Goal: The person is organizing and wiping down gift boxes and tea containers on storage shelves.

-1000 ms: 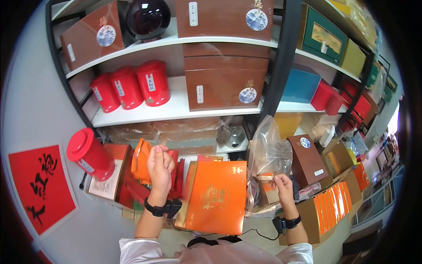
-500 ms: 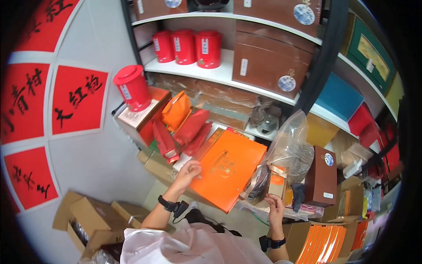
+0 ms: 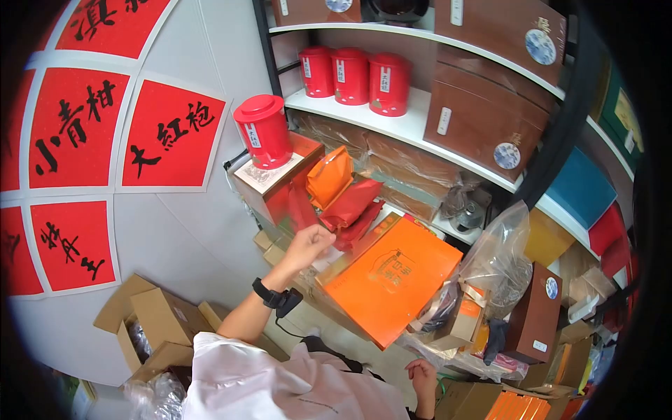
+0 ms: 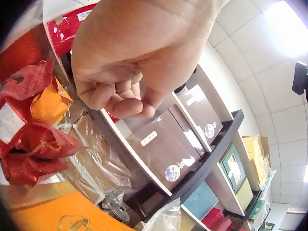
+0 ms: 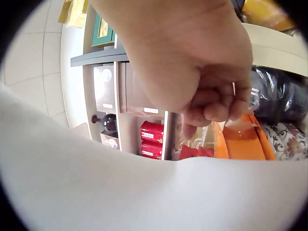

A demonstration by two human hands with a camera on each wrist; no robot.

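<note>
In the head view the left hand (image 3: 308, 248) is over the near-left edge of a flat orange box (image 3: 395, 273), beside red bags (image 3: 353, 203); no contact can be made out. Its fingers curl loosely in the left wrist view, and the hand (image 4: 139, 62) has nothing visible in it. The right hand (image 3: 422, 381) hangs low, right of the box's near corner. In the right wrist view that hand (image 5: 192, 72) has loosely bent fingers and no visible object. An orange bag (image 3: 330, 176) stands behind the red ones.
A red canister (image 3: 264, 136) stands on a box at the left. Behind are shelves (image 3: 399, 133) with canisters and brown boxes. Clear plastic (image 3: 500, 259) and a brown box (image 3: 530, 315) are at the right. Open cartons (image 3: 164, 315) lie at the lower left.
The head view has turned left, bringing more red wall sheets into sight. My left hand has moved from before the orange bag toward the flat box; my right hand has dropped away from the ribboned box.
</note>
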